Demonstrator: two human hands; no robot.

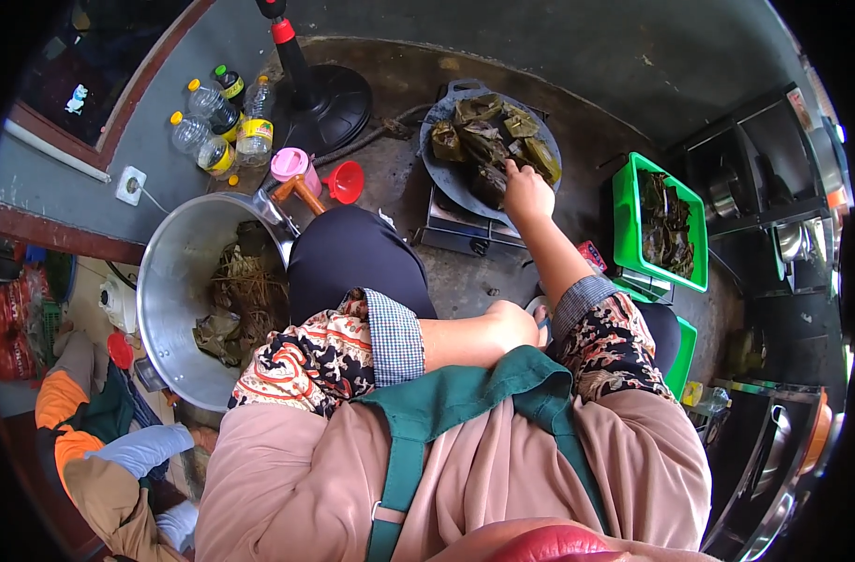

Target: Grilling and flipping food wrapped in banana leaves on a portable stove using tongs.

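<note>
My right hand (530,194) reaches over a round grey griddle (450,184), its fingertips at the dark leaf-wrapped parcels (487,144). Whether they grip one is hidden by the hand itself. Several parcels sit on the griddle, their leaves browned and partly charred. Beneath it is a gas stove (469,232) with a black knob. My left hand (513,324) is bent at the wrist in front of my lap; its fingers are out of sight, and nothing shows in it.
To the left stands a large metal pot (161,295) with leaves and straw-like strands inside. A green basket (696,242) of wrapped parcels is at right, near metal shelving (750,225). Bottles (255,137), a pink container (294,165) and a red funnel (344,181) stand beyond. Another person (111,464) is at lower left.
</note>
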